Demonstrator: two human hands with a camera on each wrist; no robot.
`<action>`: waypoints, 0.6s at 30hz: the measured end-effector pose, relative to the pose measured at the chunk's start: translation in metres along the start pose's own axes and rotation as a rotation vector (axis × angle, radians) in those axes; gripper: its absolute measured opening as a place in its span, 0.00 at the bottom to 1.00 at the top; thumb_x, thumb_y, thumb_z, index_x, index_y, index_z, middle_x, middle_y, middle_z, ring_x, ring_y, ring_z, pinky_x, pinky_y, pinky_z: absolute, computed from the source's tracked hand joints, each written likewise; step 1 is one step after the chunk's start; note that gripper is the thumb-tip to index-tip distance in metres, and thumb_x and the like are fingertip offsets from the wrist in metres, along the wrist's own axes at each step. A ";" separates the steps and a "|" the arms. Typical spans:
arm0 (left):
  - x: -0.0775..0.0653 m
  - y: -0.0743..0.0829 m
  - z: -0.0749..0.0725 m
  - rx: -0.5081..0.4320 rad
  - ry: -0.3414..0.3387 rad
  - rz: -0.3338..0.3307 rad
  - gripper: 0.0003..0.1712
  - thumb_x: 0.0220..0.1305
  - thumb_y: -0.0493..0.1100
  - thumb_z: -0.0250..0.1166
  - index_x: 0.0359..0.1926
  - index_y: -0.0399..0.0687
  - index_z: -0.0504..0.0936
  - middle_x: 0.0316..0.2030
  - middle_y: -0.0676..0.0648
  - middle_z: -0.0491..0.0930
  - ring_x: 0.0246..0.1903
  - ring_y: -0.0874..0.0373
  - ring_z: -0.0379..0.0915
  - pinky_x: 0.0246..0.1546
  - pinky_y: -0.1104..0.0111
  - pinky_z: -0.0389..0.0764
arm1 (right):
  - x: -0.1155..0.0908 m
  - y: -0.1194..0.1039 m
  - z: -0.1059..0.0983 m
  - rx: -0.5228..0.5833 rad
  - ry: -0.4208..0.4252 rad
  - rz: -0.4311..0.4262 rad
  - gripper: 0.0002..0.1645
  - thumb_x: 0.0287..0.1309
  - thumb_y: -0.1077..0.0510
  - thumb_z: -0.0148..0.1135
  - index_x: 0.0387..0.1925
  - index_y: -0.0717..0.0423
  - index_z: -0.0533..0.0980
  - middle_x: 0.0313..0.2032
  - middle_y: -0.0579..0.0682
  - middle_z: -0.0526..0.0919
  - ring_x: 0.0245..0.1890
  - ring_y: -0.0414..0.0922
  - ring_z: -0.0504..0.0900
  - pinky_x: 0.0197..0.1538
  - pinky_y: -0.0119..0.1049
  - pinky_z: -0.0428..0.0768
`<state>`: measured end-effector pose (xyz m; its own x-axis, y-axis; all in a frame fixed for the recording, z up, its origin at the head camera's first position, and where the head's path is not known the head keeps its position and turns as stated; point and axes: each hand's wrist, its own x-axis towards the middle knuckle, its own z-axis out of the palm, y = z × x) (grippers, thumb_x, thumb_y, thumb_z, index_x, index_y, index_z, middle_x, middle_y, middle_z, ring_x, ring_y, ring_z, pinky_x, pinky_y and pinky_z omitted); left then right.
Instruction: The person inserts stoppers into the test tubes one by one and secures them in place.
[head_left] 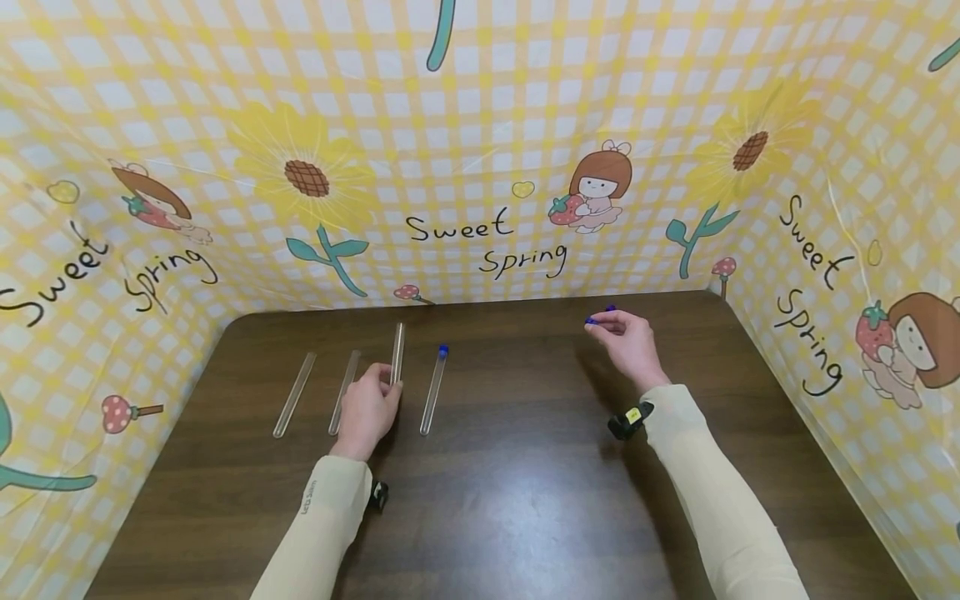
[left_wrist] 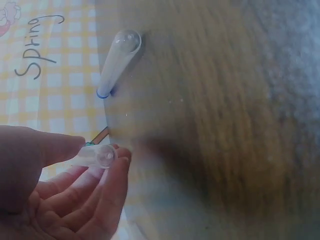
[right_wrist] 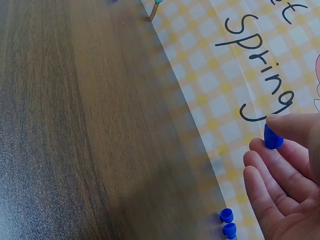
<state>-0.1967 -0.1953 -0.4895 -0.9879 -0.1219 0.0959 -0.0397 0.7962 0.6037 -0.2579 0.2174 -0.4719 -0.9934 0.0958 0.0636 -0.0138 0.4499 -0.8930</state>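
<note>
My left hand (head_left: 367,410) pinches a clear test tube (head_left: 398,350) between thumb and fingers and holds it up near the back of the table. In the left wrist view the tube's rounded end (left_wrist: 106,156) faces the camera. Off to the right, my right hand (head_left: 628,346) holds a small blue cap (right_wrist: 273,137) between thumb and fingers. A test tube with a blue cap (head_left: 434,392) lies just right of my left hand. Left of that hand lie two more tubes without caps, one at the far left (head_left: 294,396) and one partly hidden behind the hand (head_left: 345,379).
Loose blue caps (right_wrist: 226,215) lie by the table's back edge, close to my right hand. The brown wooden table (head_left: 517,500) is enclosed at the back and sides by yellow checked cloth (head_left: 465,150) with printed flowers and lettering.
</note>
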 end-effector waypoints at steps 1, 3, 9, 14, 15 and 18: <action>0.000 0.000 0.000 -0.006 0.002 0.000 0.19 0.70 0.40 0.64 0.58 0.35 0.78 0.35 0.40 0.88 0.38 0.39 0.83 0.43 0.46 0.77 | 0.000 0.000 0.000 -0.001 0.000 0.002 0.18 0.67 0.50 0.69 0.50 0.58 0.83 0.45 0.56 0.86 0.46 0.53 0.85 0.48 0.44 0.79; 0.001 0.000 0.001 -0.015 0.007 0.000 0.20 0.70 0.40 0.65 0.58 0.36 0.78 0.36 0.40 0.88 0.39 0.40 0.84 0.43 0.47 0.77 | -0.001 0.001 0.000 -0.005 -0.001 0.002 0.18 0.67 0.50 0.69 0.50 0.58 0.83 0.44 0.56 0.86 0.46 0.52 0.85 0.48 0.43 0.79; 0.002 0.004 0.001 -0.034 0.013 0.024 0.21 0.67 0.39 0.67 0.58 0.37 0.78 0.37 0.41 0.88 0.38 0.42 0.84 0.44 0.47 0.77 | -0.001 0.002 -0.003 -0.006 -0.008 -0.003 0.19 0.66 0.49 0.69 0.50 0.58 0.83 0.45 0.57 0.86 0.46 0.54 0.85 0.47 0.42 0.79; 0.002 0.011 0.001 -0.049 -0.009 0.038 0.22 0.66 0.38 0.68 0.59 0.38 0.78 0.36 0.42 0.87 0.36 0.45 0.83 0.42 0.49 0.78 | -0.001 0.000 -0.004 0.006 -0.022 0.004 0.20 0.67 0.49 0.68 0.51 0.59 0.82 0.46 0.58 0.86 0.48 0.57 0.84 0.49 0.46 0.79; 0.001 0.012 0.001 -0.052 -0.011 0.041 0.22 0.66 0.38 0.69 0.59 0.38 0.78 0.36 0.42 0.87 0.36 0.46 0.83 0.42 0.50 0.78 | -0.001 0.000 -0.004 0.008 -0.024 0.006 0.20 0.67 0.49 0.68 0.51 0.59 0.82 0.46 0.58 0.86 0.49 0.57 0.84 0.49 0.46 0.79; 0.001 0.018 0.003 -0.057 -0.013 0.057 0.22 0.65 0.38 0.70 0.59 0.40 0.79 0.37 0.44 0.88 0.36 0.47 0.84 0.41 0.49 0.78 | -0.002 -0.001 -0.004 0.011 -0.025 0.006 0.20 0.67 0.49 0.68 0.51 0.59 0.82 0.46 0.58 0.86 0.48 0.56 0.84 0.49 0.46 0.79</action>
<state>-0.1988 -0.1791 -0.4813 -0.9902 -0.0698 0.1213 0.0245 0.7668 0.6415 -0.2554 0.2204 -0.4698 -0.9960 0.0764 0.0472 -0.0088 0.4396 -0.8982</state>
